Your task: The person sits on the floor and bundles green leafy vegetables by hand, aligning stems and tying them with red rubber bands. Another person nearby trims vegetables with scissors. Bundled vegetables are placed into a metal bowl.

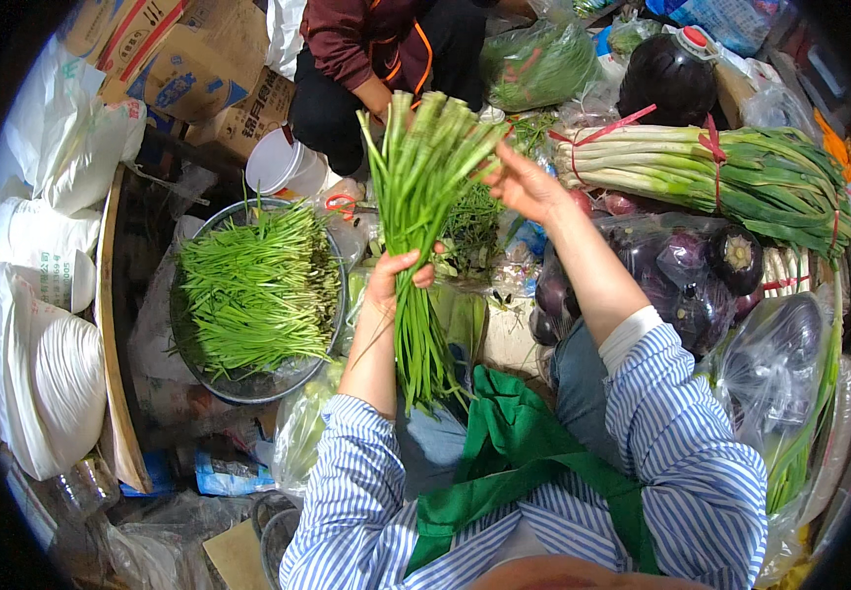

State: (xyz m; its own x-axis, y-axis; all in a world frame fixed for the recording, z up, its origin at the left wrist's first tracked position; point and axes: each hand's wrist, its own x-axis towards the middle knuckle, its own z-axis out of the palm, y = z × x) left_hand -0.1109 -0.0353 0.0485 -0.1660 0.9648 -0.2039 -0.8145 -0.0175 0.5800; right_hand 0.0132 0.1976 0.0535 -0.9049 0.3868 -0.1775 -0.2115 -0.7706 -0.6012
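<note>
My left hand [402, 276] is closed around the middle of a bunch of long green leafy stalks [418, 192], perhaps garlic chives. Their pale cut ends fan out at the top and the thin leaves hang down over my lap. Beside the upper right of the bunch, my right hand [525, 181] is raised with its fingers apart; whether a fingertip touches the stalks I cannot tell. To the left, a round dark tub [197, 383] holds a thick layer of similar green leaves [248, 287]. Loose green sprigs [473, 221] lie behind the bunch.
A person [374, 44] sits opposite. Tied leeks or large scallions [639, 158], bagged eggplants [661, 273] and a dark jug [668, 77] are on the right. A white bucket [278, 162], cardboard boxes [197, 66] and white sacks [64, 346] stand left, near a wooden board's edge [107, 295].
</note>
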